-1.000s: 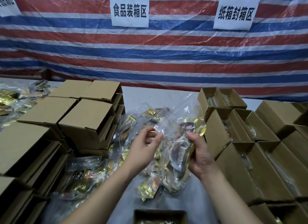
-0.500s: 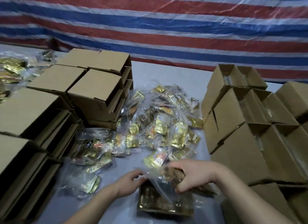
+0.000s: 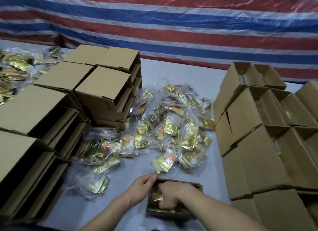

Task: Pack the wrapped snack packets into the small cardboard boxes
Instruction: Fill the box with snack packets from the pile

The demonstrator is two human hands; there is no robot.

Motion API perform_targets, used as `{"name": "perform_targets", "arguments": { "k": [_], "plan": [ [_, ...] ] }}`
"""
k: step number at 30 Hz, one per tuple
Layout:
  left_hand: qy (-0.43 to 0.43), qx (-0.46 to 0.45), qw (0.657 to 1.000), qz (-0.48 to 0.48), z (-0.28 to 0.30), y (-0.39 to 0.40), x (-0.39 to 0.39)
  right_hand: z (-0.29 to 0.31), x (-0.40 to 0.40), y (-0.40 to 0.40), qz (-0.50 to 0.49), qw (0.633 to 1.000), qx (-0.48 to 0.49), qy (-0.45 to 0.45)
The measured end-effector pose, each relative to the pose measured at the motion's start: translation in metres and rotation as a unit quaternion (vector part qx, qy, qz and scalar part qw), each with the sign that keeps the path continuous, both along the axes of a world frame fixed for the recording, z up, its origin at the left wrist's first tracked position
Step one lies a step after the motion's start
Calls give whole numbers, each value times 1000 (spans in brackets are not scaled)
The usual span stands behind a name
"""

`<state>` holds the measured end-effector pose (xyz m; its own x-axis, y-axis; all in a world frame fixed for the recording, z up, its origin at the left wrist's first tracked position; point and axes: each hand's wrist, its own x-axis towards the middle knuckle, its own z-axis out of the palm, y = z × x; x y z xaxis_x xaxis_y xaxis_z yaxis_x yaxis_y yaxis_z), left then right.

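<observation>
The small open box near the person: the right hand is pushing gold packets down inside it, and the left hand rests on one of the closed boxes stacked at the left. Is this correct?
Not quite. In the head view the right hand does press gold packets inside the small open box, but the left hand is at that same box's left edge, not on the closed boxes stacked at the left.

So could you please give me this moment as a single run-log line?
step: packing | right hand: pressing packets down inside open box | left hand: steadying box's left edge | packet pile: behind box | next: probably close box
</observation>
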<state>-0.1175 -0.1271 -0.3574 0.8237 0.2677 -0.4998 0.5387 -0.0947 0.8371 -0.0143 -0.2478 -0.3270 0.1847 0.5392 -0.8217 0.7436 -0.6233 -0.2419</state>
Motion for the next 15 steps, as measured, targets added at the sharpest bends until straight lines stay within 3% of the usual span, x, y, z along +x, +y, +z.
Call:
{"name": "perform_targets", "arguments": {
  "k": [6, 12, 15],
  "plan": [
    [-10, 44, 999, 13, -7, -3, -3, -40, -13, -15, -5, 997, 75, -35],
    [-27, 40, 999, 23, -7, -4, 0, -25, 2, -24, -194, 967, 103, 132],
    [-36, 48, 998, 3, -6, -9, 3, -3, 17, -35, -195, 964, 92, 154]
  ]
}}
